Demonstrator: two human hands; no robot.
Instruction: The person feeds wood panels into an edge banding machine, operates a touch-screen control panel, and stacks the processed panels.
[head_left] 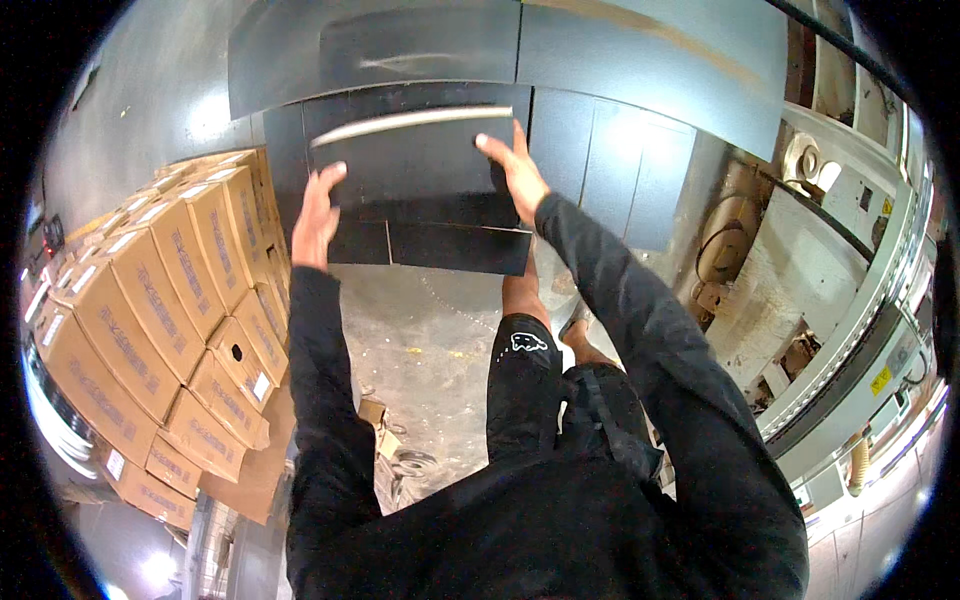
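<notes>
A dark, flat rectangular panel (415, 165) with a pale far edge is between my two hands, in front of me. My right hand (518, 172) grips its right end, thumb over the upper face and fingers at the side. My left hand (316, 215) is at its left end, thumb on the near-left part and fingers curled around the edge, slightly blurred. Under and beyond the panel lie more dark panels (570, 150), laid side by side. A narrow dark strip (460, 247) shows along the near side, just past my right knee.
Stacked brown cardboard boxes (165, 280) rise at my left. On the right stands a grey machine (850, 300) with a toothed track along its side. Larger sheets (640, 50) span the far side. Scraps (385, 440) lie on the concrete floor (430, 340) beside my legs.
</notes>
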